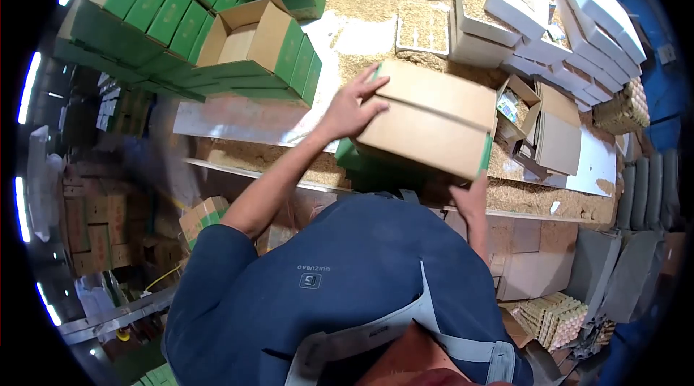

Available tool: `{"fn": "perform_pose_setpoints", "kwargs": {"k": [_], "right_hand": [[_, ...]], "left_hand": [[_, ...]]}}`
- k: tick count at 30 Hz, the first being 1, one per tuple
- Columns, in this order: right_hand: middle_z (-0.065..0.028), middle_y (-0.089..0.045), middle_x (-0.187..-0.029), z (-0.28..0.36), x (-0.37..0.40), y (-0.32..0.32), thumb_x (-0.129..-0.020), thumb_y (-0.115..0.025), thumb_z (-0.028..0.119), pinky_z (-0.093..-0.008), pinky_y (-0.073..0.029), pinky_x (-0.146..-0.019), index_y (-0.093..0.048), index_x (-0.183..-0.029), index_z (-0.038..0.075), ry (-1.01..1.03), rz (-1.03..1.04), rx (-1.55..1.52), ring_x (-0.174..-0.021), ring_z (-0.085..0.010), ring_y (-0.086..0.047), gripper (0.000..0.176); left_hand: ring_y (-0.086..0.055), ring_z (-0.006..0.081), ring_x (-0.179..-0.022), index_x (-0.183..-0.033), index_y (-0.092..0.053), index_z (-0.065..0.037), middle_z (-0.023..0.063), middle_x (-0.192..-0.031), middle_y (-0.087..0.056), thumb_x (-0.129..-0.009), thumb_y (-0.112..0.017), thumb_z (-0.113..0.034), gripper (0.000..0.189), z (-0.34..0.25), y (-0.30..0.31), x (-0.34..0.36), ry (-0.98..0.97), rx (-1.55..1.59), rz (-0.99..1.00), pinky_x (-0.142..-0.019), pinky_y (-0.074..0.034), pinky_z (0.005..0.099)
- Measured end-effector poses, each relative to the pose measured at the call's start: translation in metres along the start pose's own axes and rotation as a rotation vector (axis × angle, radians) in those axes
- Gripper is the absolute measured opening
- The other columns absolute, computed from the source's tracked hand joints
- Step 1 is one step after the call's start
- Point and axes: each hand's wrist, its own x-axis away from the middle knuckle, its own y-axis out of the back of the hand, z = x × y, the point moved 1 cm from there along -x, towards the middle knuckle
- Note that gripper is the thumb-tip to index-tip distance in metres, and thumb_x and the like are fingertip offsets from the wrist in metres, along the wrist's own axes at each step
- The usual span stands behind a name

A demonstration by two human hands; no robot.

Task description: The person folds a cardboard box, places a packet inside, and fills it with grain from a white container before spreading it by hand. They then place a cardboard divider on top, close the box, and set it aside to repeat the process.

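L hand (353, 108) fingers (370, 87) gripped carton (430, 122) at its L end, near edge of worktop (535, 196); R hand (473, 199) was at near R corner, can't tell if gripping. Opp. ends, prob. for balance.

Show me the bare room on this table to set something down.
Most open: the white sheet between the stacked green cardboard cartons and the table's near edge, left of the tan-topped cardboard carton. A smaller white patch lies right of the flattened brown cardboard. Crowded: the back right, with stacked white foam boxes.
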Motion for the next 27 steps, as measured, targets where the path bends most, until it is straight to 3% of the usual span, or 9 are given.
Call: {"fn": "perform_pose_setpoints", "kwargs": {"k": [2,5,7,10,13,16,20,21,27], "right_hand": [[-0.0185,-0.073,-0.089,0.035,-0.022,0.018,-0.081,-0.080,0.031,-0.0378,-0.054,-0.077,-0.067,-0.106,-0.002,0.081,-0.242,-0.080,-0.080,-0.0331,-0.071,0.043],[-0.0187,-0.072,-0.086,0.099,-0.048,0.055,-0.093,-0.064,0.042,-0.0400,-0.052,-0.070,-0.070,-0.101,0.000,0.068,-0.264,0.013,-0.079,-0.0325,-0.071,0.044],[-0.0211,-0.072,-0.098,0.106,-0.051,0.056,-0.091,-0.065,0.029,-0.0383,-0.054,-0.082,-0.059,-0.128,0.002,0.148,-0.199,-0.065,-0.090,-0.0322,-0.071,0.047],[-0.0243,-0.052,-0.143,0.096,-0.023,0.048,-0.075,-0.073,0.023,-0.0439,-0.047,-0.104,-0.044,-0.148,0.008,0.266,0.049,-0.059,-0.128,-0.0345,-0.056,0.081],[-0.0221,-0.038,-0.155,0.072,0.007,0.034,-0.072,-0.077,0.027,-0.0465,-0.043,-0.108,-0.050,-0.145,0.009,0.388,0.202,-0.094,-0.136,-0.0363,-0.047,0.079],[-0.0199,-0.029,-0.160,0.065,0.004,0.025,-0.072,-0.080,0.033,-0.0484,-0.041,-0.110,-0.058,-0.137,0.008,0.518,0.143,-0.083,-0.140,-0.0385,-0.042,0.073],[-0.0186,-0.058,-0.137,0.078,-0.055,0.023,-0.080,-0.077,0.040,-0.0423,-0.047,-0.104,-0.066,-0.121,0.005,0.654,-0.099,-0.050,-0.126,-0.0364,-0.057,0.055],[-0.0172,-0.068,-0.120,0.090,-0.072,0.023,-0.082,-0.076,0.039,-0.0381,-0.051,-0.097,-0.069,-0.114,0.005,0.605,-0.183,0.019,-0.113,-0.0346,-0.065,0.048],[-0.0230,-0.072,-0.088,0.117,-0.145,0.011,-0.088,-0.057,0.062,-0.0434,-0.053,-0.081,-0.076,-0.095,0.002,0.033,-0.076,0.386,-0.089,-0.0374,-0.070,0.063]], "left_hand": [[-0.055,0.0245,-0.125,-0.133,-0.062,-0.007,0.0114,-0.153,-0.045,-0.096,-0.060,-0.020,0.040,-0.010,0.029,-0.018,0.014,0.015,0.089,-0.104,-0.045,0.0365],[-0.065,0.0193,-0.083,-0.125,-0.067,-0.005,0.0115,-0.104,-0.068,-0.102,-0.048,-0.038,0.045,-0.016,0.047,-0.034,0.111,0.235,0.162,-0.070,-0.053,0.0301],[-0.058,0.0172,-0.060,-0.115,-0.070,0.002,0.0069,-0.065,-0.062,-0.105,-0.040,-0.045,0.057,0.016,0.044,-0.022,0.205,0.284,0.071,-0.057,-0.047,0.0318],[-0.060,0.0153,-0.063,-0.099,-0.071,0.006,0.0104,-0.070,-0.067,-0.106,-0.037,-0.047,0.063,0.103,0.024,0.021,0.389,0.306,-0.071,-0.058,-0.047,0.0333],[-0.063,0.0139,-0.072,-0.088,-0.069,0.007,0.0114,-0.078,-0.071,-0.105,-0.042,-0.044,0.060,0.089,0.005,0.063,0.198,0.179,-0.240,-0.065,-0.051,0.0315],[-0.063,0.0137,-0.070,-0.094,-0.067,0.009,0.0104,-0.079,-0.071,-0.105,-0.046,-0.040,0.054,0.110,0.001,0.053,0.359,0.233,-0.194,-0.063,-0.050,0.0298],[-0.062,0.0135,-0.068,-0.091,-0.067,0.009,0.0088,-0.077,-0.070,-0.100,-0.055,-0.027,0.039,0.140,-0.012,0.026,0.303,0.259,-0.223,-0.061,-0.050,0.0307],[-0.064,0.0154,-0.072,-0.100,-0.067,0.009,0.0094,-0.084,-0.071,-0.099,-0.056,-0.025,0.036,0.249,-0.026,0.008,0.291,0.683,-0.098,-0.063,-0.051,0.0303],[-0.066,0.0163,-0.090,-0.126,-0.057,0.005,0.0141,-0.112,-0.066,-0.102,-0.053,-0.030,0.042,0.230,-0.047,0.017,0.538,0.667,-0.025,-0.072,-0.056,0.0304]]}}
